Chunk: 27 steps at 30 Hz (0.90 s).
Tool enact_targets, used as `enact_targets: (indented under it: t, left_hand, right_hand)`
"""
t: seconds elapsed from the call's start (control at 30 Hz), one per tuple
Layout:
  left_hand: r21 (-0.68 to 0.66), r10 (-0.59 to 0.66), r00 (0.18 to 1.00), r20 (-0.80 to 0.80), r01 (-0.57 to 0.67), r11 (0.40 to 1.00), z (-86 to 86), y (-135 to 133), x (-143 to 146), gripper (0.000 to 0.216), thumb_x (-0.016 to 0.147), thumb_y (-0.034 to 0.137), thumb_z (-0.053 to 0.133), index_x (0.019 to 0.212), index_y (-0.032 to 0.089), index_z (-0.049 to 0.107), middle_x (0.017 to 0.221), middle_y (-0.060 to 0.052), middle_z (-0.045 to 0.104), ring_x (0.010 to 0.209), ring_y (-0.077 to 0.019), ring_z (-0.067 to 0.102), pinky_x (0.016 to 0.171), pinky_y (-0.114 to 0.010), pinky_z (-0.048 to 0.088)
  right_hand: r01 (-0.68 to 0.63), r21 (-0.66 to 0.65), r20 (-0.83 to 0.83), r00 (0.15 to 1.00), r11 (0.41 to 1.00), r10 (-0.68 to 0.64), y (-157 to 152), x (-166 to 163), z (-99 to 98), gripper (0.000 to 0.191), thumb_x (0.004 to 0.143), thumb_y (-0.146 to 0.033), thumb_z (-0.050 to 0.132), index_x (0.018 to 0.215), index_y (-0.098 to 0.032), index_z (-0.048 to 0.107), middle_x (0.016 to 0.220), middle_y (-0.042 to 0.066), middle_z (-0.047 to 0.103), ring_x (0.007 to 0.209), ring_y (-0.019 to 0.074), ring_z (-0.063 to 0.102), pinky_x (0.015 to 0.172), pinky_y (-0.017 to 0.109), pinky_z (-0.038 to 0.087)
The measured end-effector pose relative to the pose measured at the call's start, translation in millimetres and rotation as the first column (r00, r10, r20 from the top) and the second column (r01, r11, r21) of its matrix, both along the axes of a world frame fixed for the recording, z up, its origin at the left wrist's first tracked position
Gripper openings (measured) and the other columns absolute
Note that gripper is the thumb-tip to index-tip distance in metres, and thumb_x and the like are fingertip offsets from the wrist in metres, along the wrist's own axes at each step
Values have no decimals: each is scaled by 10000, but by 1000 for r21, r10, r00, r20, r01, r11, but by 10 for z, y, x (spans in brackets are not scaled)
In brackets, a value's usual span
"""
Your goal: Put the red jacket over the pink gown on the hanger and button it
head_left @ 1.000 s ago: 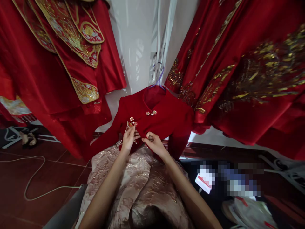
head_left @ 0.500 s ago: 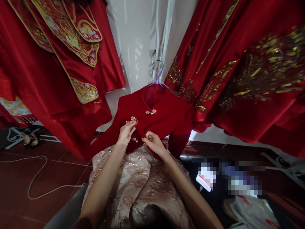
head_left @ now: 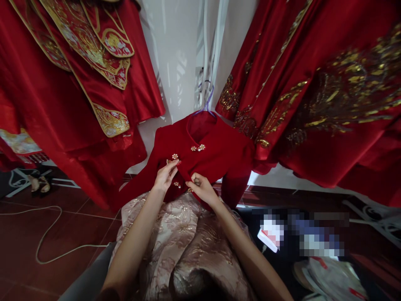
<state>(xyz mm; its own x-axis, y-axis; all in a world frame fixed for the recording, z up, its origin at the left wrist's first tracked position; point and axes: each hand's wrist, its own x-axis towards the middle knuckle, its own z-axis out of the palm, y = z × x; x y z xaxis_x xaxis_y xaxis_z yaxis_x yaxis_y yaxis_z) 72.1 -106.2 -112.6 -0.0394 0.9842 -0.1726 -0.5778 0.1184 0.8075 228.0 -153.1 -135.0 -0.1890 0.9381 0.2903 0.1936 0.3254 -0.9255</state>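
A dark red velvet-like garment (head_left: pixel 219 148) with long sleeves hangs from a purple hanger (head_left: pixel 209 100) in front of me, its lower part against my lap. Gold flower-shaped clasps with pearl-like beads (head_left: pixel 200 147) run down its front. My left hand (head_left: pixel 166 174) is closed on the garment's front, thumb and fingers pinched beside a flower clasp (head_left: pixel 174 156). My right hand (head_left: pixel 203 187) is closed on the front edge, fingers curled, by a small gold loop. Another flower clasp (head_left: pixel 177 184) shows between the hands. What lies under the fingertips is hidden.
Red embroidered gowns (head_left: pixel 109 75) hang at left, sequined red gowns (head_left: pixel 344 92) at right. Pale brocade fabric (head_left: pixel 181 221) covers my lap. A white cable (head_left: pixel 46 234) and black shoes (head_left: pixel 40 186) lie on the tiled floor. Right of me are a lit phone (head_left: pixel 267 240) and a plastic bag (head_left: pixel 336 276).
Both hands keep nearly the same hold on the garment, with only a very slight shift of the left fingers near the clasp. The view has moved a little.
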Motion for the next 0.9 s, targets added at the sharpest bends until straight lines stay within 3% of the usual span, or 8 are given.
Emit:
enact_targets:
  t: [0.3, 0.43, 0.5, 0.57, 0.63, 0.73, 0.83, 0.9]
  left_hand:
    - [38, -10, 998, -55, 12, 999, 7, 16, -31, 103, 690, 163, 669, 788, 167, 703, 985, -47, 709, 908, -115, 647, 852, -230, 501]
    - [59, -119, 986, -116, 126, 990, 100, 33, 89, 150, 722, 284, 660, 813, 174, 703, 861, -54, 713, 734, -123, 641, 718, -242, 503]
    - [178, -92, 962, -258, 141, 974, 230, 56, 184, 170, 721, 308, 661, 809, 170, 708, 828, -56, 710, 729, -149, 638, 715, -267, 493]
    - [396, 69, 906, -417, 113, 911, 388, 98, 273, 150, 731, 290, 655, 814, 178, 710, 861, -52, 707, 790, -163, 637, 769, -274, 479]
    - [597, 257, 800, -543, 152, 788, 530, 148, 332, 145, 769, 294, 627, 845, 197, 703, 900, -47, 694, 821, -158, 625, 808, -269, 465]
    - [689, 476, 528, -703, 341, 640, 657, 209, 346, 175, 802, 337, 606, 917, 225, 673, 894, -45, 636, 829, -165, 584, 787, -278, 462]
    - [665, 649, 226, -727, 467, 582, 705, 236, 306, 236, 823, 373, 580, 1008, 236, 627, 923, -64, 561, 931, -211, 519, 727, -290, 470]
    - [653, 718, 99, -689, 513, 556, 729, 242, 282, 239, 853, 376, 531, 1025, 229, 611, 960, -82, 535, 974, -228, 482, 681, -286, 472]
  right_hand:
    - [16, 6, 15, 1000, 1000, -16, -6, -8, 3, 280, 726, -343, 581, 635, -211, 351, 541, -66, 359, 521, 91, 353, 514, 222, 284]
    - [-8, 0, -2, 1000, 1000, 8, -5, -2, 3, 269, 729, -319, 576, 640, -209, 349, 558, -63, 368, 534, 87, 355, 520, 220, 288]
    - [-19, -1, 1, 1000, 1000, 19, -7, 6, 6, 264, 729, -311, 573, 642, -208, 346, 559, -63, 365, 533, 86, 353, 517, 218, 286]
    - [-20, -4, 7, 1000, 1000, 20, -8, 14, 7, 267, 726, -308, 574, 643, -210, 341, 550, -68, 351, 521, 83, 343, 507, 216, 277]
    - [-21, -5, 9, 1000, 1000, 21, -6, 22, 6, 269, 720, -306, 576, 643, -211, 337, 542, -72, 343, 510, 80, 336, 499, 214, 267]
    - [-26, -4, 5, 1000, 1000, 26, -5, 30, 8, 262, 719, -295, 573, 643, -211, 336, 546, -71, 355, 512, 81, 347, 502, 215, 272]
    - [-34, -12, -2, 999, 999, 34, -9, 34, 19, 257, 717, -282, 572, 645, -212, 336, 548, -70, 362, 515, 83, 355, 508, 216, 285]
    - [-40, -11, 1, 999, 999, 40, -12, 35, 29, 253, 715, -284, 574, 644, -212, 342, 551, -68, 371, 516, 84, 360, 509, 217, 291]
